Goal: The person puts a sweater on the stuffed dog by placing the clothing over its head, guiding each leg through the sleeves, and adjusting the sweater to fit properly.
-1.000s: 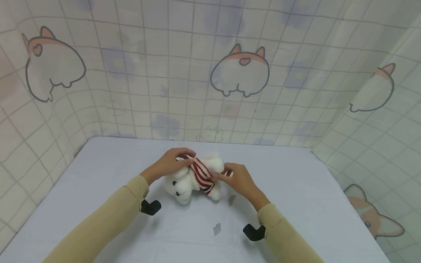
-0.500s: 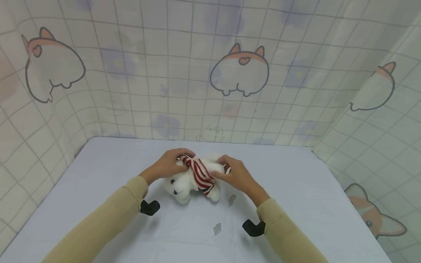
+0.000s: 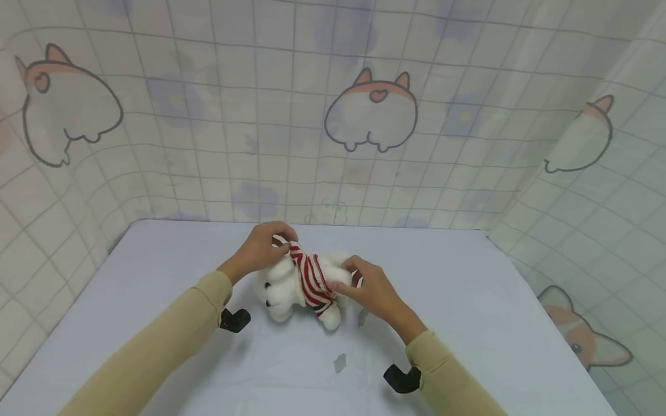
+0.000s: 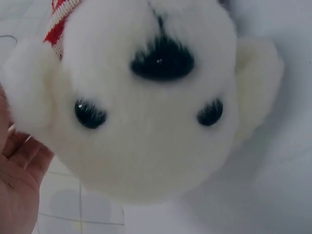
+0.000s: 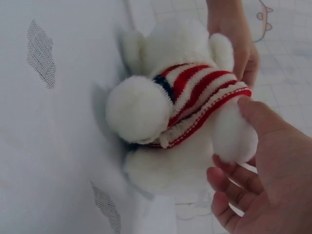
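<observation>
A white plush teddy bear in a red-and-white striped sweater lies on its side on the table, head to the left. My left hand pinches the upper striped sleeve between thumb and fingers and holds it raised. My right hand grips the bear's upper leg, thumb on top and fingers curled beneath. In the left wrist view the bear's face fills the middle, upside down. Only part of the left palm and fingers shows there, its fingertips hidden behind an ear.
The bear lies on a pale table with grey patches in its cover. Behind and beside it hang curtains with a grid and corgi print. A black wrist mount projects below the left sleeve, another below the right.
My left hand has moved up and left, drawing the bear's striped sleeve out into a raised point. The bear has turned slightly, its lower leg nearer me. My right hand has shifted its hold around the upper leg.
</observation>
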